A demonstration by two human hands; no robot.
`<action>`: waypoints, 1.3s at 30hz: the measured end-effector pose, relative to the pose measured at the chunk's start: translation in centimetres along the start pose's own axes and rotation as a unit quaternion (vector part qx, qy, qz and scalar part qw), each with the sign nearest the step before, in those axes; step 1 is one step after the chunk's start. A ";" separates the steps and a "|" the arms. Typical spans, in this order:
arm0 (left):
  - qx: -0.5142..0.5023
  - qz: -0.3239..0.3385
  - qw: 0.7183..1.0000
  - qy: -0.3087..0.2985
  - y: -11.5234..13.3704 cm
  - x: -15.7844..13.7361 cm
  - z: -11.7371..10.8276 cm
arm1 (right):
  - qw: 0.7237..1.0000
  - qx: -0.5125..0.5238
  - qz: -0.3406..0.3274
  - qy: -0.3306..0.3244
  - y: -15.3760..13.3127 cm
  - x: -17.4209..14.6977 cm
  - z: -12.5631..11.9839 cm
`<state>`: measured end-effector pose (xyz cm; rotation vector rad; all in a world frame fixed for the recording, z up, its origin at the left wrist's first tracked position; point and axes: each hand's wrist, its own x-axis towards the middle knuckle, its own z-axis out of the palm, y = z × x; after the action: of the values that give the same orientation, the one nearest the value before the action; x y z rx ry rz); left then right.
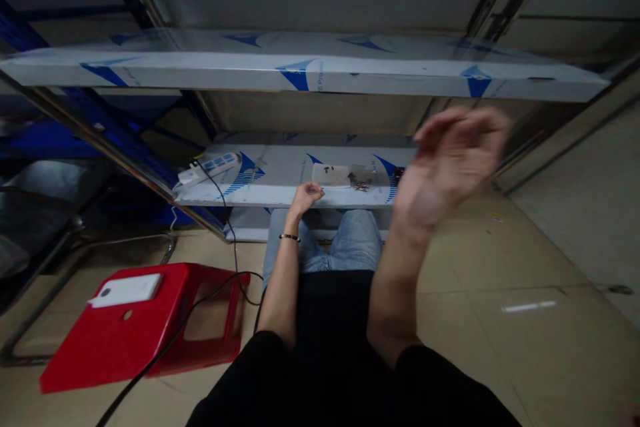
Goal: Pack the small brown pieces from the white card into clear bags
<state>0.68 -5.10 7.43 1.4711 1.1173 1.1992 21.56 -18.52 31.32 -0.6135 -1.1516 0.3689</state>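
Observation:
My left hand (pixel 307 197), with a dark beaded bracelet (pixel 290 237) at the wrist, is at the front edge of the lower shelf. Its thumb and fingers come together in a pinch; a tiny dark speck shows at the tips, too small to name. Just beyond it lies a pale flat tray or sheet (pixel 330 177) with a few small dark pieces on it. Beside that, a clear bag (pixel 364 173) has a pile of small dark metallic pieces (pixel 360 183) at its front. Raised high on the right, my right hand (pixel 453 163) is motion-blurred, palm showing, fingers loosely bent and nothing visible in it.
Above the lower shelf (pixel 280 197) runs an upper shelf (pixel 210 73) in printed film. A white power strip (pixel 215 165) lies at left, its black cable (pixel 234 240) hanging down. A white device (pixel 131 289) rests on a red stool (pixel 100 347). A wall (pixel 580 180) stands right.

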 end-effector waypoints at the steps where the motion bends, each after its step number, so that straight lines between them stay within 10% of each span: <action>1: 0.006 0.006 1.000 -0.008 -0.1 0.1 0.1 | 0.997 -0.018 -0.030 0.064 2.6 -0.8 1.6; 5: 0.030 0.029 0.999 -0.012 -0.3 0.3 0.4 | 0.958 -0.160 0.094 -0.217 14.6 -5.2 4.5; 10: 0.051 0.034 0.998 -0.005 -0.3 0.4 0.0 | 0.894 -0.251 0.167 -0.331 23.3 -9.4 3.7; 31: 0.011 0.018 1.000 0.011 -2.1 0.9 1.0 | 0.900 -0.227 0.178 -0.326 26.2 -11.5 2.7; 39: -0.281 -0.063 0.958 0.010 -1.7 0.1 0.1 | 0.952 -0.137 0.258 -0.094 30.1 -12.9 2.8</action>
<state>0.63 -4.69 5.73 0.9395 0.7777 1.3061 15.24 -1.61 3.81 -1.1514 -1.2244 0.7329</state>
